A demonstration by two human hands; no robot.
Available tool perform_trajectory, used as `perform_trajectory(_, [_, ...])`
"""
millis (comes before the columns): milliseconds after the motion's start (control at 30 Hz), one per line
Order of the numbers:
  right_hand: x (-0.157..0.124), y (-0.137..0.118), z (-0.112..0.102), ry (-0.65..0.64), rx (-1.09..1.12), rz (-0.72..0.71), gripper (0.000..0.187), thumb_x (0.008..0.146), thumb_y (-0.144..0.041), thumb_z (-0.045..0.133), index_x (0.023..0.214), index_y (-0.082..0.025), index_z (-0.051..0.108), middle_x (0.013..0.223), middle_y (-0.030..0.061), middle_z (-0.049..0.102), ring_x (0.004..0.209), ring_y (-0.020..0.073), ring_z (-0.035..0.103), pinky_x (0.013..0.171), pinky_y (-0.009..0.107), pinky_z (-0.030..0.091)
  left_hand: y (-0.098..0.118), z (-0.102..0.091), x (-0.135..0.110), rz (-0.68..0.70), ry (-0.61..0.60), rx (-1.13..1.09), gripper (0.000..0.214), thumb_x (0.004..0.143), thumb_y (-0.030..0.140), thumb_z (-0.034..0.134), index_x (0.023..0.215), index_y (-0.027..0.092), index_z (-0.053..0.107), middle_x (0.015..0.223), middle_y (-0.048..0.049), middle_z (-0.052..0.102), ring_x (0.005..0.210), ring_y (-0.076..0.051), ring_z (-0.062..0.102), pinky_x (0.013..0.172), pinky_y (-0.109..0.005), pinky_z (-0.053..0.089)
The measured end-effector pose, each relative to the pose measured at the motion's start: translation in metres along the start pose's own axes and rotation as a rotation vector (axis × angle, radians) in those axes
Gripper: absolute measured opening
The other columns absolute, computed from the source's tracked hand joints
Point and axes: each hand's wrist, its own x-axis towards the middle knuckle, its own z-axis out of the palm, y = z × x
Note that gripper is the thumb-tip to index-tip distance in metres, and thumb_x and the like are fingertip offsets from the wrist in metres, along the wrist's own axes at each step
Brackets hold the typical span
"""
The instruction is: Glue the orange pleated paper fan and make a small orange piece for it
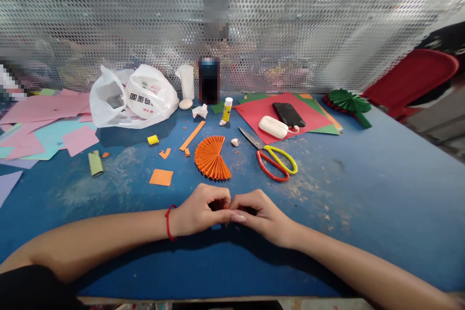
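My left hand (pixel 199 210) and my right hand (pixel 259 213) meet fingertip to fingertip low on the blue table (pixel 363 193). Both are curled shut on something small between them; a sliver of orange shows at the fingertips, most of it hidden. A red string bracelet circles my left wrist. Just beyond my hands lies a pleated orange paper fan (pixel 212 156). Scissors (pixel 272 157) with red and yellow handles lie to the right of the fan.
Orange paper scraps (pixel 161 177), an orange strip (pixel 192 135), a glue stick (pixel 227 109) and a white plastic bag (pixel 132 97) sit behind. Coloured sheets (pixel 43 126) lie left; a phone (pixel 288 114) and white case (pixel 273 127) rest on red paper. A green paper fan (pixel 348 101) lies right. Perforated metal screen behind.
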Motion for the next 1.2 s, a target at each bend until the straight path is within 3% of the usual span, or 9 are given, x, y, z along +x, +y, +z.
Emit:
perform_trajectory(167, [-0.0019, -0.0056, 0.0015, -0.02, -0.01, 0.042, 0.037, 0.091, -0.041, 0.058, 0.065, -0.015, 0.064, 0.052, -0.0049, 0.046, 0.049, 0.0072, 0.036, 0.05, 0.022, 0.028, -0.003, 0.0021, -0.0033, 0.07, -0.02, 0.062, 0.043, 0.074, 0.044, 0.081, 0.064, 0.015, 0.052, 0.059, 0.0052, 0.052, 0.054, -0.006, 0.04, 0.052, -0.017, 0.031])
perform_trajectory(367, [-0.0016, -0.0024, -0.001, 0.076, 0.022, 0.055, 0.035, 0.087, -0.041, 0.06, 0.063, -0.016, 0.064, 0.052, -0.0035, 0.049, 0.05, 0.0088, 0.039, 0.051, 0.023, 0.029, -0.001, 0.0036, -0.0043, 0.07, -0.007, 0.078, 0.027, 0.083, 0.039, 0.073, 0.076, 0.015, 0.061, 0.065, 0.0006, 0.061, 0.057, -0.009, 0.051, 0.055, -0.018, 0.04])
perform_trajectory(700, [-0.0007, 0.0011, -0.0074, 0.072, 0.203, 0.062, 0.038, 0.084, -0.045, 0.064, 0.06, -0.017, 0.055, 0.055, -0.0021, 0.053, 0.053, 0.01, 0.043, 0.053, 0.023, 0.031, 0.0028, -0.0015, -0.0034, -0.016, -0.13, -0.272, 0.024, 0.094, 0.035, 0.06, 0.093, 0.012, 0.068, 0.081, -0.0077, 0.073, 0.064, -0.013, 0.067, 0.064, -0.022, 0.053])
perform_trajectory(1000, [0.0016, 0.003, -0.0071, 0.178, 0.082, 0.023, 0.034, 0.086, -0.041, 0.06, 0.062, -0.017, 0.053, 0.053, -0.0047, 0.046, 0.052, 0.0085, 0.036, 0.052, 0.023, 0.029, -0.0026, 0.0018, -0.003, -0.038, -0.036, -0.159, 0.031, 0.098, 0.037, 0.052, 0.092, 0.011, 0.069, 0.078, -0.0071, 0.073, 0.061, -0.012, 0.067, 0.061, -0.019, 0.052])
perform_trajectory(1200, [0.0036, 0.0036, -0.0057, 0.19, 0.041, 0.059, 0.034, 0.089, -0.043, 0.055, 0.067, -0.017, 0.054, 0.058, -0.0026, 0.053, 0.053, 0.0089, 0.039, 0.051, 0.023, 0.029, -0.0016, 0.0018, -0.001, -0.043, 0.025, -0.136, 0.027, 0.099, 0.032, 0.052, 0.094, 0.011, 0.068, 0.078, -0.0047, 0.071, 0.064, -0.013, 0.071, 0.064, -0.019, 0.053])
